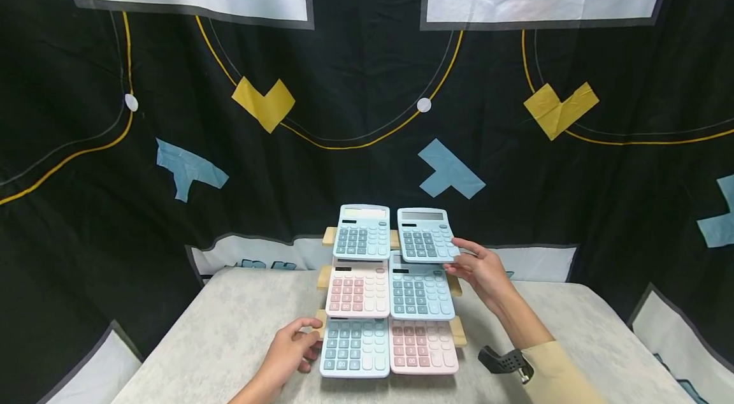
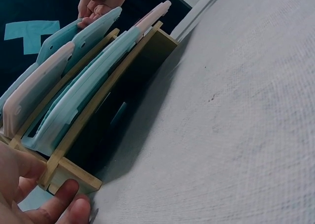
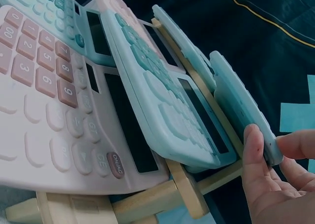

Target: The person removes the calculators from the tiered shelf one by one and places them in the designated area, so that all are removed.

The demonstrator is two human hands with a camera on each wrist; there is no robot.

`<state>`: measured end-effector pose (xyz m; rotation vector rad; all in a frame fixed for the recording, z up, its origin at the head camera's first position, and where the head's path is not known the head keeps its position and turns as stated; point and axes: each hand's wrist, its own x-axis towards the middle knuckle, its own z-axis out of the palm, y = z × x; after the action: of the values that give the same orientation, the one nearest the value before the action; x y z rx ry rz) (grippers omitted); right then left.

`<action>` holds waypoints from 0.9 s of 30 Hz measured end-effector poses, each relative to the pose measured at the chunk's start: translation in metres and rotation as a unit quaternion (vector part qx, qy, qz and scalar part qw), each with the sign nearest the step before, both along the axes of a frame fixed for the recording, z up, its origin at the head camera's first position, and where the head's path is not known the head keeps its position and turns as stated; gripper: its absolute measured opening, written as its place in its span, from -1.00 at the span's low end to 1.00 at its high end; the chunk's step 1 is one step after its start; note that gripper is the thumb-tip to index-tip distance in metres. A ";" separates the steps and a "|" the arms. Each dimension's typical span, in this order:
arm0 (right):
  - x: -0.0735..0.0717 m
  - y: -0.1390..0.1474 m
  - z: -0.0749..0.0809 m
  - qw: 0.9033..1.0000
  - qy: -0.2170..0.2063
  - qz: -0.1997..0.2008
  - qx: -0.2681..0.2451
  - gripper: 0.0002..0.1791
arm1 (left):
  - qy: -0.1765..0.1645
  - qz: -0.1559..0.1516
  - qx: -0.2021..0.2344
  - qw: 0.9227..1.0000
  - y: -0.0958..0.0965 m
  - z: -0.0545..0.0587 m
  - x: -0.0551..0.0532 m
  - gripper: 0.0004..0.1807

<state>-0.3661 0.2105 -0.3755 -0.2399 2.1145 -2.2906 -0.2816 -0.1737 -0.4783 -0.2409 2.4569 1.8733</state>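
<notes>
A tiered wooden rack point(image 1: 457, 331) holds calculators in three rows of two. My right hand point(image 1: 482, 270) pinches the right edge of the top-right blue calculator point(image 1: 424, 235), which tilts slightly. In the right wrist view the thumb and fingers lie on opposite faces of that calculator point(image 3: 241, 106). Beside it stands the top-left blue calculator point(image 1: 362, 232). The middle row has a pink calculator point(image 1: 358, 289) and a blue calculator point(image 1: 421, 292); the bottom row a blue calculator point(image 1: 355, 346) and a pink calculator point(image 1: 423, 348). My left hand point(image 1: 289, 350) grips the rack's lower left end.
The rack stands on a pale grey table point(image 1: 229, 321). Behind hangs a black cloth point(image 1: 355, 187) with white panels and yellow and blue shapes. A black watch strap point(image 1: 499, 360) is on the right wrist, by a beige sleeve point(image 1: 559, 372).
</notes>
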 end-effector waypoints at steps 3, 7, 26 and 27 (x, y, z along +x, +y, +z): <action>0.003 0.004 -0.001 1.000 -0.001 -0.011 0.012 -0.41 | -0.001 -0.003 0.003 1.000 0.001 -0.002 0.002 -0.69; 0.004 0.012 0.002 1.000 -0.002 -0.015 0.018 -0.41 | 0.002 0.000 0.001 1.000 0.003 -0.001 0.002 -0.68; 0.020 0.061 0.015 0.999 0.005 -0.021 0.036 -0.37 | 0.010 0.003 -0.003 1.000 0.002 0.001 0.002 -0.69; 0.020 0.064 0.015 0.999 0.003 -0.023 0.033 -0.37 | 0.009 0.003 -0.003 1.000 0.002 0.001 0.002 -0.69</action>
<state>-0.3458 0.2745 -0.3604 -0.2008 2.2175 -2.2409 -0.2800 -0.1721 -0.4776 -0.2325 2.4759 1.8785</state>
